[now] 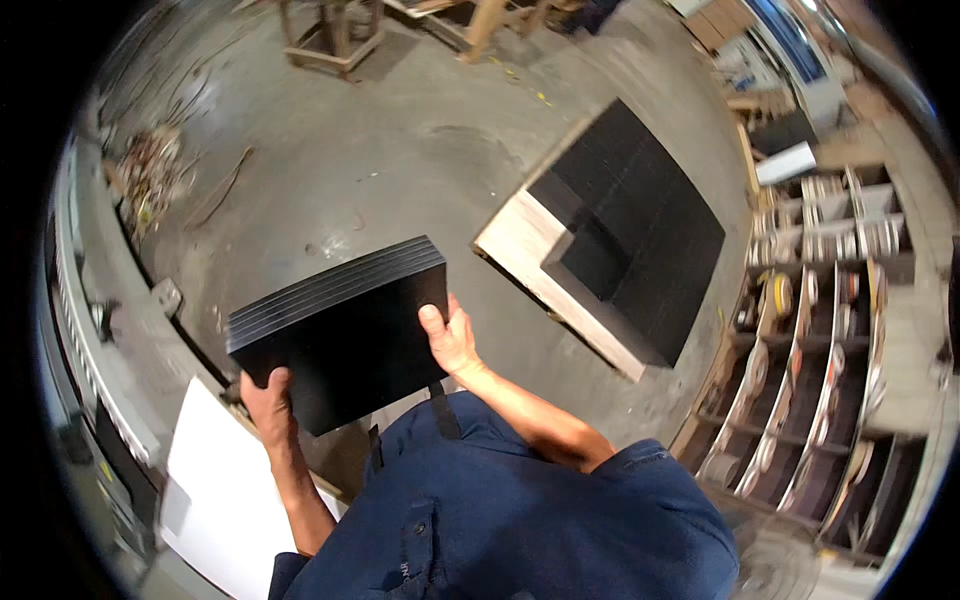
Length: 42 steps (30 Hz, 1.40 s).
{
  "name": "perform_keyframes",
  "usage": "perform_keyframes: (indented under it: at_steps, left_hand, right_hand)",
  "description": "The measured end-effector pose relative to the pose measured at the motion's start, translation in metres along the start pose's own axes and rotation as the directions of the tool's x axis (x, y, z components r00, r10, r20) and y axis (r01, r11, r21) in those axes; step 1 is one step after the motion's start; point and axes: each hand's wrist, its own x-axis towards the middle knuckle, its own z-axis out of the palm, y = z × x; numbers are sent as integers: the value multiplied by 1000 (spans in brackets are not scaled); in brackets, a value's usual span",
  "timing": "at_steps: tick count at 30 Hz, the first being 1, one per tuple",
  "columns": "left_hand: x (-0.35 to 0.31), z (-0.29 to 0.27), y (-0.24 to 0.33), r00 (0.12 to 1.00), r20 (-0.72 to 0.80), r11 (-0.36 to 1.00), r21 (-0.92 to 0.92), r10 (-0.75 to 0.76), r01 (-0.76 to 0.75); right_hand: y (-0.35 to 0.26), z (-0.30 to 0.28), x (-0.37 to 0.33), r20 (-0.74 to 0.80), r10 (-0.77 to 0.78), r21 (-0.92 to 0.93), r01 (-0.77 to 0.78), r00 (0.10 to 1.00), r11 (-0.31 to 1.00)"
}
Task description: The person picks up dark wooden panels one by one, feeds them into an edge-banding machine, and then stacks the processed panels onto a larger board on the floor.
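Between my two hands I carry a stack of black panels (350,365), several thick, their layered edges turned up and away from me. My left hand (266,398) is closed on the near left corner, thumb over the black face. On the right end, my right hand (450,338) grips with its thumb on the face and its other fingers mostly hidden behind. Ahead to the right, more black panels (650,210) lie piled on a pale wood-coloured board (525,235), with a gap in the pile at its near left side.
A rack (800,390) with rolls of edge strip stands at the right. On the left runs a long machine (120,330), with a white board (215,490) beside me. Scraps of strip (155,180) lie heaped at the far left. Wooden stands (335,40) are at the back.
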Motion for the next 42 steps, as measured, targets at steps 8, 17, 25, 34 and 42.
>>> perform_keyframes:
  at_steps: [8, 17, 25, 34, 42]
  left_hand:
    - [36, 176, -31, 907, 387, 985, 19, -166, 172]
    - [42, 374, -98, 820, 382, 897, 300, -426, 325]
    - [49, 569, -210, 620, 436, 746, 512, -652, 425]
    - [81, 694, -393, 467, 509, 683, 629, -723, 370]
    - [98, 745, -452, 392, 552, 676, 636, -736, 372]
  right_hand:
    - [75, -133, 5, -304, 328, -142, -383, 894, 913]
    - [183, -270, 37, -300, 556, 167, -532, 775, 830]
    - [310, -375, 70, -479, 687, 387, -571, 546, 724]
    - [468, -423, 98, -503, 780, 506, -605, 372, 615]
    - [510, -422, 106, -636, 701, 569, -418, 322, 708]
